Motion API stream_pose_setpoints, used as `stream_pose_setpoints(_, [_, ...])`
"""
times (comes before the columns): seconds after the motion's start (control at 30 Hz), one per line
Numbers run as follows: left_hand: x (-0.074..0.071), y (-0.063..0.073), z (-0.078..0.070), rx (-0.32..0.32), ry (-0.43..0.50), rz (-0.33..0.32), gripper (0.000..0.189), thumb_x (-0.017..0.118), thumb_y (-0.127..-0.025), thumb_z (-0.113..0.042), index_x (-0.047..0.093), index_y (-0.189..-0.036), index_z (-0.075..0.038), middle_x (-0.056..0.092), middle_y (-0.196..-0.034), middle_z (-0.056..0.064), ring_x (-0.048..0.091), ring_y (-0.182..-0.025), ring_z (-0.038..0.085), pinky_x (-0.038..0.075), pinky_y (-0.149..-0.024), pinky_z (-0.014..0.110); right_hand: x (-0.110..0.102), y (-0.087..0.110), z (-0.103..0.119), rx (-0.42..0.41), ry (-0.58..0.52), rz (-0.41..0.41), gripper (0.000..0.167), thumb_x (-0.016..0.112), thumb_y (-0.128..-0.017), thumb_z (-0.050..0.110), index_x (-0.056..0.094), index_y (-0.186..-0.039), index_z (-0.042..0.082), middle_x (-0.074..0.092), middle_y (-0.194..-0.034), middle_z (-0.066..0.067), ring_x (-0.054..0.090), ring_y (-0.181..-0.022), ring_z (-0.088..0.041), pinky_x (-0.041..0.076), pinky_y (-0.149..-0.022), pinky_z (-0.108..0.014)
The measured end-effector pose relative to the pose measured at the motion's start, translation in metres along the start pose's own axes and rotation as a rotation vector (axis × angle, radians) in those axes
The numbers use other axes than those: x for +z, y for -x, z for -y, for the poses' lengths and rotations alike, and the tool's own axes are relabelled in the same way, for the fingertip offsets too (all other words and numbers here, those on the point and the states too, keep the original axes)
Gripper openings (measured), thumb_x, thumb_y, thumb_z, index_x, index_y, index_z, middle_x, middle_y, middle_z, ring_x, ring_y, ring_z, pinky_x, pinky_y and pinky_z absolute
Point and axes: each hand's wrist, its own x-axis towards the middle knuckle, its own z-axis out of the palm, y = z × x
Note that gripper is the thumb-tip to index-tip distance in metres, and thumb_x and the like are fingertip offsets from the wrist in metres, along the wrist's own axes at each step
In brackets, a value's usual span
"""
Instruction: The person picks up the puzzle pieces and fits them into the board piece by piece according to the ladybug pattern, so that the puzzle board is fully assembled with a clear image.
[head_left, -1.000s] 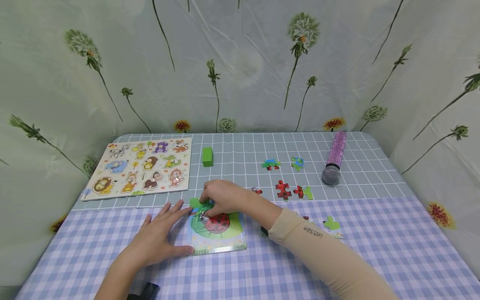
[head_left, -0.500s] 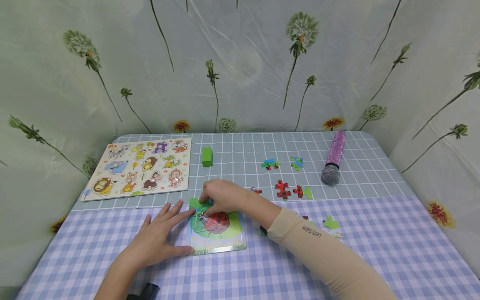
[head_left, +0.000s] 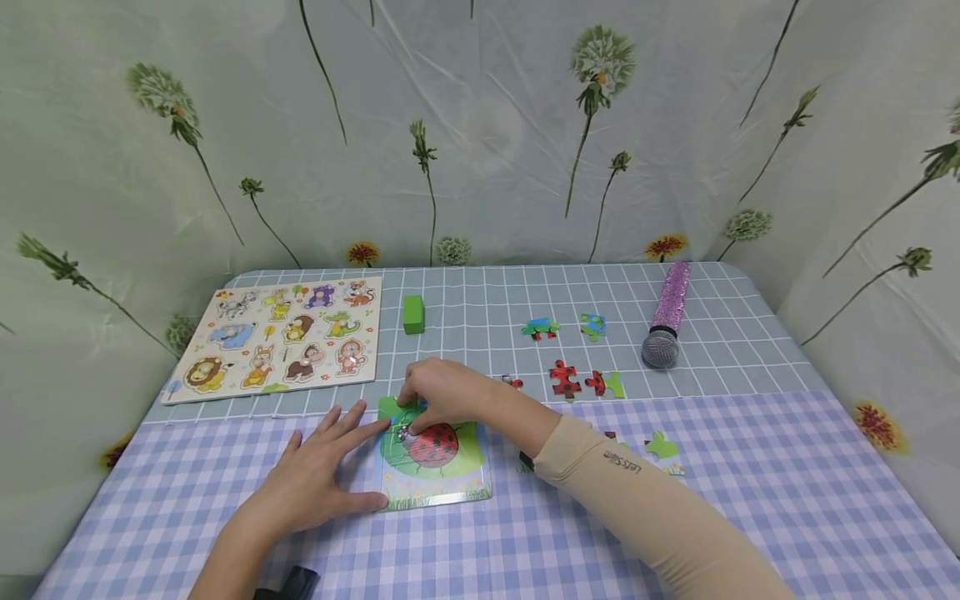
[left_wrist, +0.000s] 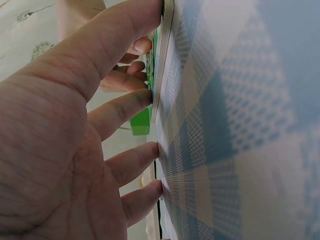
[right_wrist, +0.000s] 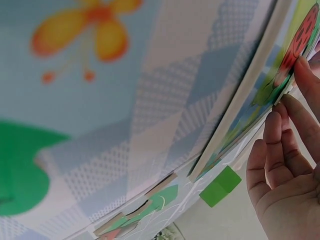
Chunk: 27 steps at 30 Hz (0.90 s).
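Note:
A ladybug jigsaw board (head_left: 450, 479) lies on the checked cloth in front of me. My right hand (head_left: 447, 390) reaches over its upper left part, thumb and index finger pinching a green puzzle piece (head_left: 410, 414) against the board; the fingers partly hide that piece. My left hand (head_left: 318, 471) rests along the board's left side with spread, fairly straight fingers. Its thumb touches the lower left corner and its index fingertip the upper left edge. In the right wrist view, the right thumb (right_wrist: 303, 70) lies by the printed red ladybug (right_wrist: 298, 40).
Several loose puzzle pieces, among them a red one (head_left: 565, 380) and a green one (head_left: 662, 446), lie to the right, some partly behind my right arm. An animal peg puzzle (head_left: 281, 337) stands at the back left, near a green block (head_left: 413, 315). A glittery microphone (head_left: 667, 321) lies at the back right.
The left index fingertip has shifted slightly right onto the board's upper left edge. The right hand stays almost still at the same piece.

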Motion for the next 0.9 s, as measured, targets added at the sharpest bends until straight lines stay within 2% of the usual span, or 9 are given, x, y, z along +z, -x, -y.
stream_pose_setpoints(0.57, [-0.001,0.0,-0.001,-0.002,-0.004,0.004,0.099,0.087,-0.073,-0.072,0.054,-0.158,-0.035,0.037,-0.174,0.014,0.031,-0.158,0.055,0.024,-0.107,0.094,-0.002,0.002,-0.005,-0.035,-0.001,0.016,0.042,0.087,-0.093,0.033,0.08,-0.128,0.012,0.074,-0.116,-0.001,0.065,-0.097,-0.009,0.055,-0.087,-0.02])
stream_pose_setpoints(0.9, [0.0,0.001,0.0,0.003,-0.006,-0.016,0.098,0.088,-0.072,-0.072,0.055,-0.157,-0.037,0.039,-0.173,0.013,0.033,-0.158,0.055,0.024,-0.107,0.094,-0.014,0.016,-0.022,0.005,-0.036,0.009,0.043,0.084,-0.096,0.03,0.076,-0.134,0.013,0.072,-0.122,-0.004,0.068,-0.109,-0.016,0.057,-0.096,-0.027])
